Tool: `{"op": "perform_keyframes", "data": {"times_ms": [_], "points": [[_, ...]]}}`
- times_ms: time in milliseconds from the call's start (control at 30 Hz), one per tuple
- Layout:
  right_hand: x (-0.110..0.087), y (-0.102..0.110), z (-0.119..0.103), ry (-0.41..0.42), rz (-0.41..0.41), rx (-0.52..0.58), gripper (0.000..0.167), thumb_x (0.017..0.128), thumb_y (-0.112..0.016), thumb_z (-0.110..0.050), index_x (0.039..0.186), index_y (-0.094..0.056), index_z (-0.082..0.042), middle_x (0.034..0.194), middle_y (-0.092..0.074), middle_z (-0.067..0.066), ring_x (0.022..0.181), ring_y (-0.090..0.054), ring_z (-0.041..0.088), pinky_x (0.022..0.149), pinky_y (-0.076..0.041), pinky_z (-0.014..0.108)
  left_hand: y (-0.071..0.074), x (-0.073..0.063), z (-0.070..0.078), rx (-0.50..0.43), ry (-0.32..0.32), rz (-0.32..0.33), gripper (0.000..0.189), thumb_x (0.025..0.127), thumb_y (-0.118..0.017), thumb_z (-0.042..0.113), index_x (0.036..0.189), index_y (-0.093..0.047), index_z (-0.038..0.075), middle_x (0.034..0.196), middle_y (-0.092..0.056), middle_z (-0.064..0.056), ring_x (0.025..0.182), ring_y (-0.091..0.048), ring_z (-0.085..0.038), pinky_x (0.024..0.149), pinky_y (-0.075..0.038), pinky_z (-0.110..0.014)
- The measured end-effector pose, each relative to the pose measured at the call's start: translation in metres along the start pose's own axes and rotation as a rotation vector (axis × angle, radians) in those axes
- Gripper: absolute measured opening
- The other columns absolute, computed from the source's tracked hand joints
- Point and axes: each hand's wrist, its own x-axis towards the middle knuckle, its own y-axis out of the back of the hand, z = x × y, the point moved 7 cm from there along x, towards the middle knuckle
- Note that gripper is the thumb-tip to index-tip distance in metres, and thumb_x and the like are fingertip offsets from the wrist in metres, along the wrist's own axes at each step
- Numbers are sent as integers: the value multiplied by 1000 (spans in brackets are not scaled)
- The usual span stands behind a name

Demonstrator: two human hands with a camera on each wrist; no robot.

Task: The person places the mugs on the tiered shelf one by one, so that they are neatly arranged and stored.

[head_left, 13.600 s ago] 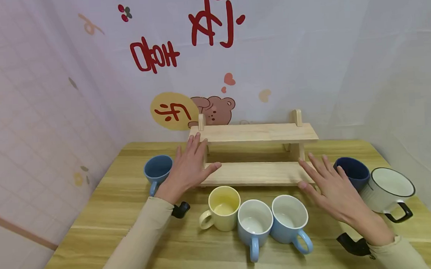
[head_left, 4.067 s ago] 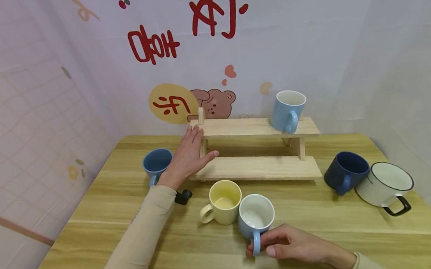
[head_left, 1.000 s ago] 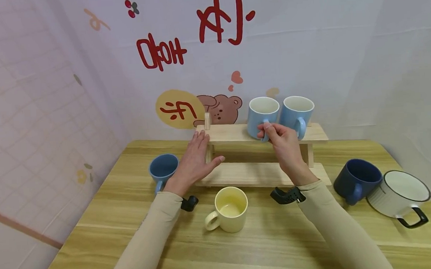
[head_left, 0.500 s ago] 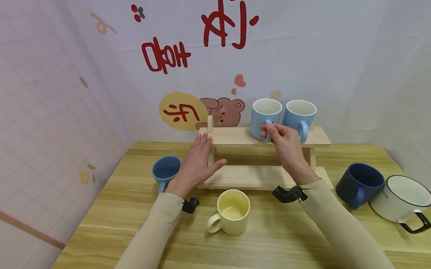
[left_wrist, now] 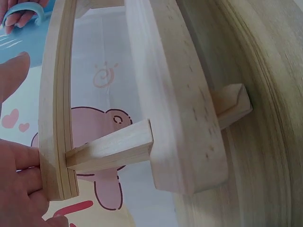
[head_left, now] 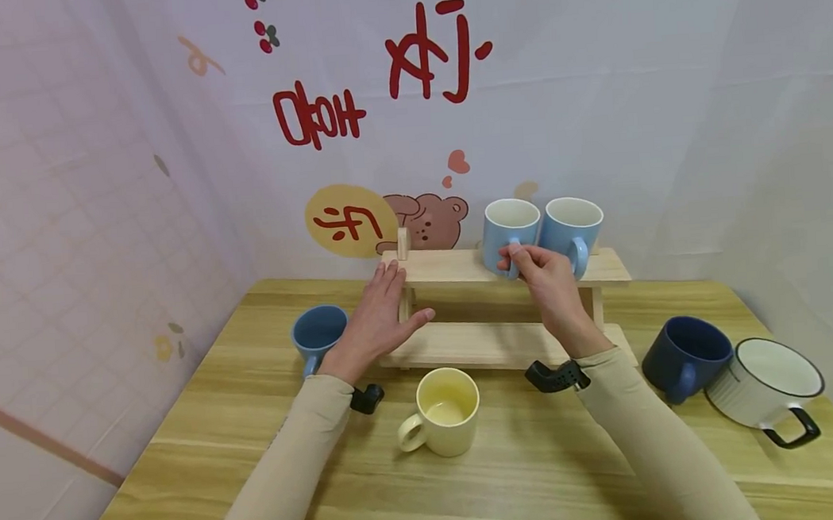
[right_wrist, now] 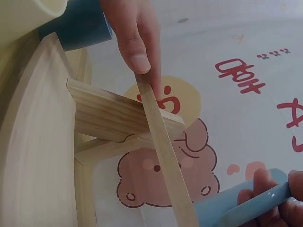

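Observation:
My right hand (head_left: pixel 554 287) pinches the handle of a light blue mug (head_left: pixel 496 239) that stands upright on the upper board of a two-tier wooden rack (head_left: pixel 441 266). In the right wrist view, thumb and fingers meet round that mug's handle (right_wrist: pixel 258 205). A second light blue mug (head_left: pixel 561 235) stands just right of it on the same board, handle toward me. My left hand (head_left: pixel 377 318) rests with straight fingers on the rack's left end; the left wrist view shows its fingers (left_wrist: pixel 23 184) against the upper board's end.
A yellow mug (head_left: pixel 449 413) stands on the wooden table (head_left: pixel 331 496) in front of the rack. Left of the rack, behind my left wrist, is a blue mug (head_left: pixel 320 325). To the right stand a dark blue mug (head_left: pixel 683 359) and a white mug (head_left: pixel 761 390) with black handle.
Both light blue mugs have gone from the table to the upper board, the second carried by my right hand. My left hand stays at the rack's end. Over the last second, little has moved.

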Motion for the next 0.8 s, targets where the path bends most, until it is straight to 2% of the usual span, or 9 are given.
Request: {"op": "perform_keyframes", "data": {"times_ms": [100, 200, 333, 433, 533, 600, 667, 800], "points": [[-4, 3, 1, -11, -7, -42, 50, 109, -53, -35, 131, -65, 8, 113, -74, 12, 121, -62, 20, 115, -43, 40, -2, 2, -1, -1, 3, -3, 95, 99, -56, 62, 162, -26, -3, 172, -12, -17, 159, -2, -32, 126, -12, -58], [-16, 8, -2, 4, -14, -120, 51, 110, -51, -37, 140, -61, 4, 132, -67, 21, 133, -56, 27, 118, -38, 46, -3, 1, -2, 1, 11, -14, 95, 99, -55, 63, 162, -26, -2, 172, -10, -16, 159, 0, -32, 124, -11, -63], [-38, 18, -5, 65, -29, -245, 54, 110, -51, -39, 149, -54, -3, 144, -61, 16, 137, -53, 29, 117, -39, 48, 1, 0, 1, -21, 10, 9, 87, 102, -57, 56, 161, -30, -2, 172, -13, -18, 159, -3, -34, 124, -9, -64], [-52, 27, -5, 136, -65, -328, 49, 111, -49, -37, 150, -55, -7, 147, -60, 10, 138, -53, 26, 112, -44, 31, 4, -3, 5, -56, -8, 67, 77, 103, -59, 47, 159, -35, -1, 169, -24, -19, 159, -11, -34, 124, -9, -63], [-64, 38, -3, 209, -113, -380, 43, 111, -49, -29, 149, -57, -9, 148, -59, 8, 137, -54, 28, 104, -43, 14, 8, -6, 9, -96, -33, 132, 71, 103, -62, 41, 157, -40, 1, 165, -35, -17, 157, -19, -32, 126, -9, -60], [-72, 47, 1, 237, -134, -439, 41, 111, -50, -27, 149, -57, -12, 149, -59, 8, 136, -54, 29, 101, -42, 11, 11, -9, 13, -125, -55, 169, 67, 103, -64, 38, 156, -44, 2, 162, -42, -16, 156, -24, -32, 126, -10, -58], [-79, 53, 5, 247, -153, -504, 41, 111, -50, -26, 150, -57, -15, 149, -58, 7, 135, -55, 30, 102, -47, 22, 17, -15, 15, -146, -75, 201, 65, 102, -65, 36, 154, -46, 2, 159, -46, -15, 154, -29, -32, 126, -13, -57], [-91, 64, 18, 284, -188, -653, 40, 109, -55, -25, 148, -59, -16, 148, -59, 8, 135, -55, 36, 103, -49, 54, 23, -28, 16, -183, -97, 229, 63, 101, -66, 38, 152, -50, 5, 155, -51, -16, 149, -39, -35, 121, -29, -57]]}}
